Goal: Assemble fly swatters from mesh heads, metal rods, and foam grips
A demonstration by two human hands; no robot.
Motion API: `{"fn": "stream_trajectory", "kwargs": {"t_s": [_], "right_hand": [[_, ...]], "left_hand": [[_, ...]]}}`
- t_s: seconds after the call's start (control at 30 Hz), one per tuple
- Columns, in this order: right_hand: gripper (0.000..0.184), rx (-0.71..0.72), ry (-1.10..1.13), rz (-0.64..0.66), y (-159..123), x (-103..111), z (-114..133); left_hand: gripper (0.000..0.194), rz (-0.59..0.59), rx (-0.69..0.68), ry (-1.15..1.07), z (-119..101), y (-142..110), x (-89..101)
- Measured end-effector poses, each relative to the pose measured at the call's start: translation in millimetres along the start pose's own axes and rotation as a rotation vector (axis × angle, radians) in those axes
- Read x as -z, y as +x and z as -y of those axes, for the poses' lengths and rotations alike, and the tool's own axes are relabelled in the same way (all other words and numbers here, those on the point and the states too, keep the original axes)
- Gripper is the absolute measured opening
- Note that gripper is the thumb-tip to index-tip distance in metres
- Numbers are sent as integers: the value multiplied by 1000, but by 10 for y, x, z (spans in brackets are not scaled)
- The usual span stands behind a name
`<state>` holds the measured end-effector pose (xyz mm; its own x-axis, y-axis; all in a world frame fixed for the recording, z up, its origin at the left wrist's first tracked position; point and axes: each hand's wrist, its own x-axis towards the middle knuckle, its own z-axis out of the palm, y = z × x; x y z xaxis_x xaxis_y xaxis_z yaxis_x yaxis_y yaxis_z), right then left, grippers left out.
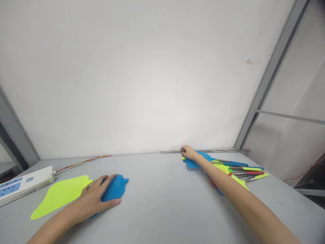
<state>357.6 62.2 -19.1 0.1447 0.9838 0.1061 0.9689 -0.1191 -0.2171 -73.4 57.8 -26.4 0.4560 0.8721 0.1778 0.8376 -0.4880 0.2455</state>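
**Two hands on fly swatters, one near, one at the far pile**

Left hand [98, 198] lay across the mesh head of a blue plastic fly swatter [114, 188], fingers over its upper edge and thumb along its lower edge, apparently gripping it; most of the handle was hidden beneath the palm. The swatter rested on the grey worktop [162, 213]. Just left of it lay a lime-green fly swatter [59, 198], flat, with a white power strip [24, 184] beyond and coloured wires [83, 162] trailing toward the wall.

Right arm reached far across. Right hand [189, 153] sat curled on a second blue swatter [196, 162], atop a jumbled pile of swatters [238, 171] with metal shafts and red, green and blue grips; whether it gripped, I could not tell. A steel rod [203, 151] ran along the white wall [127, 84].
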Motion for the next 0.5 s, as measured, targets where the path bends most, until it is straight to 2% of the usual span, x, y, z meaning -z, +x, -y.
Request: {"fn": "stream_trajectory", "kwargs": {"t_s": [0.2, 0.5], "right_hand": [[28, 3, -67, -12, 12, -2, 58], [30, 93, -65, -68, 22, -30, 80]], "left_hand": [[77, -1, 6, -18, 11, -3, -4], [75, 16, 0, -4, -14, -14, 13]]}}
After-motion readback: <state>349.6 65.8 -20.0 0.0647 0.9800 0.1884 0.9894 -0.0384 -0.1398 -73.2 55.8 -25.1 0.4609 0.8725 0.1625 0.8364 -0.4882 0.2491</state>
